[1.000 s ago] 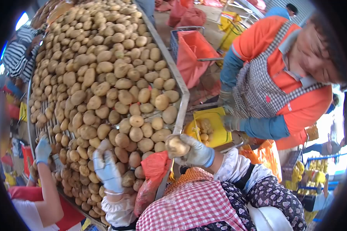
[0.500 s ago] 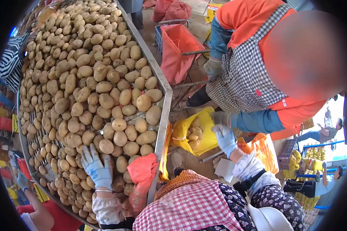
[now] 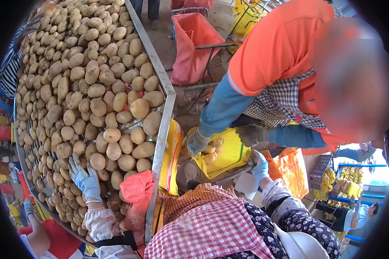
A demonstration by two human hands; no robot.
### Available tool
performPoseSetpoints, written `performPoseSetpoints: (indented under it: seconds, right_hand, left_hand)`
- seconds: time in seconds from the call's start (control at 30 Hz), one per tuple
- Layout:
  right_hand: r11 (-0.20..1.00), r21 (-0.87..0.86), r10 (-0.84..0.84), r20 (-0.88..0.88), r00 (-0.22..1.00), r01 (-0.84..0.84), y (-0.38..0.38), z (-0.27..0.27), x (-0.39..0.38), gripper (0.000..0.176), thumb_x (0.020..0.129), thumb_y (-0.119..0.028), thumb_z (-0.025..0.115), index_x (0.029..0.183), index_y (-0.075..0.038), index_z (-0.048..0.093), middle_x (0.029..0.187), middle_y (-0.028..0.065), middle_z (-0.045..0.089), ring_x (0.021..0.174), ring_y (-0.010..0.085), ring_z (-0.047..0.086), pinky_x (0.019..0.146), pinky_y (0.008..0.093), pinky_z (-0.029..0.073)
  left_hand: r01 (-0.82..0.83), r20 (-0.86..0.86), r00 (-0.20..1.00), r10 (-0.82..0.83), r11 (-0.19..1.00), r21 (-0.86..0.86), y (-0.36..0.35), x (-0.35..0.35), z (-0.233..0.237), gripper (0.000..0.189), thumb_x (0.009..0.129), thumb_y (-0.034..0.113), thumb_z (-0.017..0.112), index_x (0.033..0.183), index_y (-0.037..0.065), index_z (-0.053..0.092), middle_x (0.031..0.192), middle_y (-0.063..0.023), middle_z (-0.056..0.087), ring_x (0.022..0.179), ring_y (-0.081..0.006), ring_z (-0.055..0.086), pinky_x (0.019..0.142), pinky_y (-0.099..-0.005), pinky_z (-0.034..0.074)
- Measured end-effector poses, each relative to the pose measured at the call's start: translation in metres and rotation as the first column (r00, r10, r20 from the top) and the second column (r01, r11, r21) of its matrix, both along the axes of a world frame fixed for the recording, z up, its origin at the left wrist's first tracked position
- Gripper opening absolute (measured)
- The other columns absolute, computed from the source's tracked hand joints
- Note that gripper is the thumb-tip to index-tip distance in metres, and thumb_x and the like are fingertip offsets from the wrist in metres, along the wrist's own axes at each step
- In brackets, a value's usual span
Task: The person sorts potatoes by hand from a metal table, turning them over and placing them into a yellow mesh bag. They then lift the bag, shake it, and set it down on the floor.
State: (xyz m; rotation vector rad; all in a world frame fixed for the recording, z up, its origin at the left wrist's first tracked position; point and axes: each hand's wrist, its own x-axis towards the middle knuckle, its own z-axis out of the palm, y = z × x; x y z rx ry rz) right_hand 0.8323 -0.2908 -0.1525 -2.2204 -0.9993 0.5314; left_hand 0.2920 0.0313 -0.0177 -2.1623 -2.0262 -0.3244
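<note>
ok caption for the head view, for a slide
Gloved left hand spread on the potatoes, right hand beside the yellow bag that a co-worker's hand reaches into

No lettering, label, brand, number or sign can be read anywhere in this view. The yellow mesh bag (image 3: 235, 149), the red sack (image 3: 190, 47) hung on its frame, the orange bag (image 3: 291, 170) and the metal rim (image 3: 162, 125) of the potato table all show plain surfaces. Anything printed farther back is too small or blurred to make out.
</note>
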Motion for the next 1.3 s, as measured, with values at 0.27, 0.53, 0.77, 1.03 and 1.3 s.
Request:
performPoseSetpoints:
  seconds: [0.27,0.53,0.77,1.03,1.3]
  right_hand:
    - [0.463,-0.813,0.556,-0.043,0.830,-0.352,-0.008,0.023,0.034,0.035,0.090,-0.040,0.057,0.088,-0.008,0.069,0.081,0.0173,0.068,0.078,0.0345,0.067,0.073,0.0407,0.052]
    - [0.891,-0.401,0.425,0.569,0.704,-0.214,-0.003,0.136,-0.039,0.035,0.082,-0.022,0.055,0.113,-0.008,0.060,0.098,0.0179,0.065,0.089,0.0356,0.062,0.083,0.0456,0.047]
    - [0.763,-0.609,0.134,-0.179,0.975,-0.217,0.078,0.078,-0.052,0.052,0.087,-0.027,0.045,0.136,-0.010,0.045,0.094,0.0234,0.067,0.090,0.0393,0.065,0.082,0.0446,0.049]
    - [0.939,-0.056,0.344,0.130,0.930,-0.339,0.046,0.136,-0.104,0.028,0.088,-0.021,0.055,0.111,-0.007,0.064,0.097,0.0167,0.068,0.091,0.0357,0.064,0.080,0.0402,0.051]
    - [0.537,-0.282,0.628,-0.497,0.600,-0.795,0.138,0.100,-0.176,0.051,0.087,-0.042,0.054,0.122,-0.005,0.060,0.116,0.0145,0.065,0.109,0.0312,0.061,0.092,0.0383,0.047]
  left_hand:
    - [0.098,-0.015,0.995,-0.097,0.994,0.055,0.006,-0.023,-0.014,0.062,0.090,0.024,0.055,0.146,0.013,0.032,0.147,-0.0167,0.036,0.133,-0.0394,0.034,0.111,-0.0477,0.025]
    - [0.038,0.017,0.999,-0.038,0.999,0.031,-0.001,-0.008,-0.003,0.060,0.092,0.033,0.051,0.146,0.018,0.032,0.148,-0.0160,0.035,0.134,-0.0393,0.033,0.110,-0.0505,0.024]
    - [0.009,0.004,1.000,-0.009,1.000,0.011,0.006,-0.018,-0.016,0.060,0.092,0.034,0.050,0.147,0.019,0.031,0.147,-0.0165,0.036,0.133,-0.0402,0.034,0.110,-0.0508,0.025]
    - [0.030,-0.027,0.999,-0.029,0.999,0.035,0.001,-0.012,-0.008,0.061,0.092,0.034,0.050,0.147,0.018,0.030,0.147,-0.0163,0.035,0.132,-0.0407,0.034,0.109,-0.0513,0.025]
    - [0.035,-0.017,0.999,-0.034,0.998,0.058,0.003,-0.013,-0.013,0.063,0.089,0.031,0.054,0.146,0.017,0.031,0.146,-0.0164,0.037,0.131,-0.0406,0.035,0.110,-0.0497,0.025]
